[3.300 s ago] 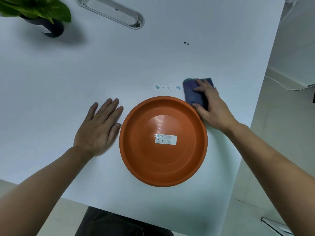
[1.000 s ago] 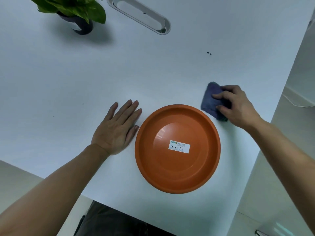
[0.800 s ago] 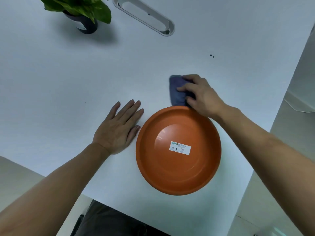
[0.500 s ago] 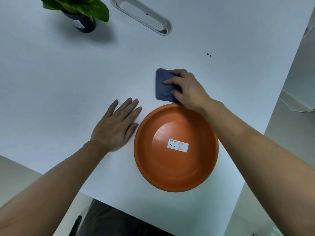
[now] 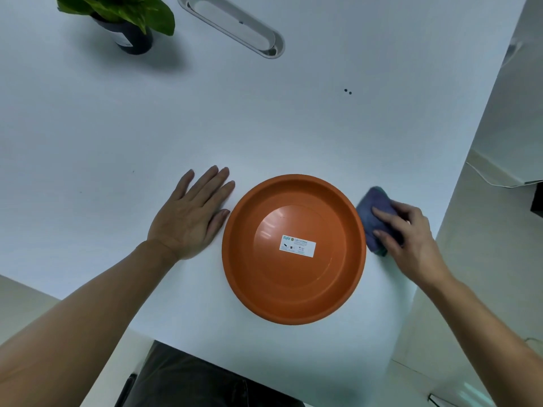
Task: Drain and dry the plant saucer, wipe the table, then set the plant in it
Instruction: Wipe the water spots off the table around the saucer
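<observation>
the table-wiping step looks in hand: the right hand [image 5: 411, 236] grips a blue cloth [image 5: 377, 214] on the table [image 5: 264, 127] just right of the empty orange saucer [image 5: 293, 283], the left hand [image 5: 192, 215] lies flat beside it, and next the plant [image 5: 126, 19], far off, must be fetched.

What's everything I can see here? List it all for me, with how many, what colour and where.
saucer: one, orange, near table edge between the hands, white label in its middle
cloth: one, blue-grey, right of the saucer
potted plant: one, green leaves in a dark pot, far left
table: one, white
cable slot: one, oval, silver-rimmed, far side of the table
dark specks: two, on the table, far right
left hand: flat on the table, left of the saucer
right hand: grips the cloth
</observation>
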